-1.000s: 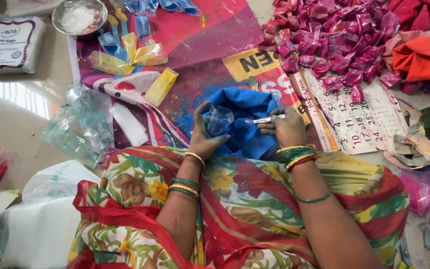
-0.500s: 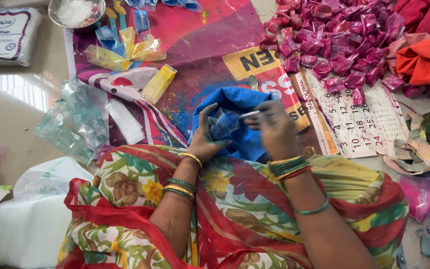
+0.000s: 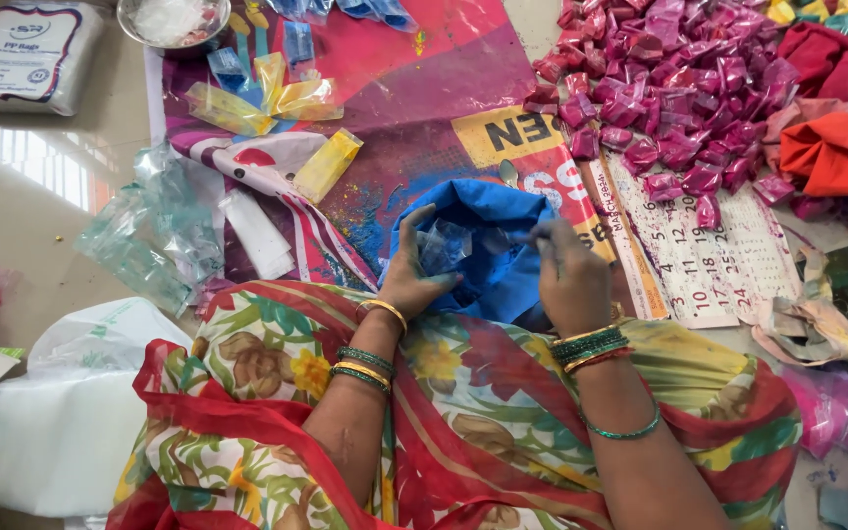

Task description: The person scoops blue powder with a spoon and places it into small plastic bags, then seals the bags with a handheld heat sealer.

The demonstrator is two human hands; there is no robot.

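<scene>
My left hand (image 3: 409, 280) holds a small clear plastic pouch (image 3: 442, 245) upright over an open blue bag of blue powder (image 3: 488, 206). That bag sits on a pink printed mat just beyond my lap. My right hand (image 3: 569, 280) hovers over the bag's right side, a little apart from the pouch. Its back faces the camera, and its blue-stained fingers are curled, hiding anything between them. Both wrists wear bangles.
A heap of filled pink pouches (image 3: 660, 88) lies at the far right beside red and orange cloth bags (image 3: 841, 147). A calendar sheet (image 3: 684, 255) lies under them. Yellow and blue packets (image 3: 277, 93), a steel bowl (image 3: 171, 20) and empty clear pouches (image 3: 154, 236) lie on the left.
My right hand, which held a thin spoon-like tool to the pouch's mouth, closed in on the pouch and has now drawn back to the right. My left hand keeps the pouch.
</scene>
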